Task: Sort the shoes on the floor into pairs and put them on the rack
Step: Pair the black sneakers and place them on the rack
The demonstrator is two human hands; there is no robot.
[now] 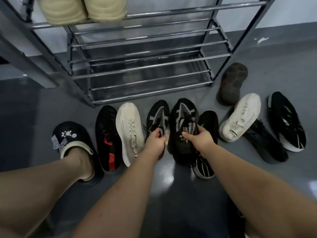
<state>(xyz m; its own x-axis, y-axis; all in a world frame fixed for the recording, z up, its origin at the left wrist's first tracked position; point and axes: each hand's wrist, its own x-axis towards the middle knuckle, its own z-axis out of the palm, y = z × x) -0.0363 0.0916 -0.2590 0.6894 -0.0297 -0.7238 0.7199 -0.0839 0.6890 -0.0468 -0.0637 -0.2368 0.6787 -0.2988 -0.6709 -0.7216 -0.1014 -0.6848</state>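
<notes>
Grey glossy floor (pixel 171 194) runs up to a metal shoe rack (pixel 142 69) with several bar shelves; its lower bars are bare, and a beige pair (pixel 82 9) stands on the top shelf at the left. Between the rack's front bar and the row of shoes only a narrow strip of floor is open.

From the left, a foot in a black clog (pixel 73 143) with a checked bow stands at the row's end. Just beside it lies a black shoe with red marks (pixel 108 138), then a white knit shoe (pixel 130 133), touching each other. The left hand (pixel 155 143) grips the heel opening of a black sneaker with grey stripes (pixel 158 115), fingers curled into it. The right hand (pixel 199 138) holds the matching black sneaker (pixel 182 124) by its tongue and collar, thumb on top. This one partly covers a black shoe with green lines (pixel 205 162). Further right a dark shoe (pixel 231 83) lies sole up near the rack's right leg, and a second white shoe (pixel 240 117) leans on a black knit shoe (pixel 264 143). A black shoe with white sole (pixel 288 121) closes the row.
</notes>
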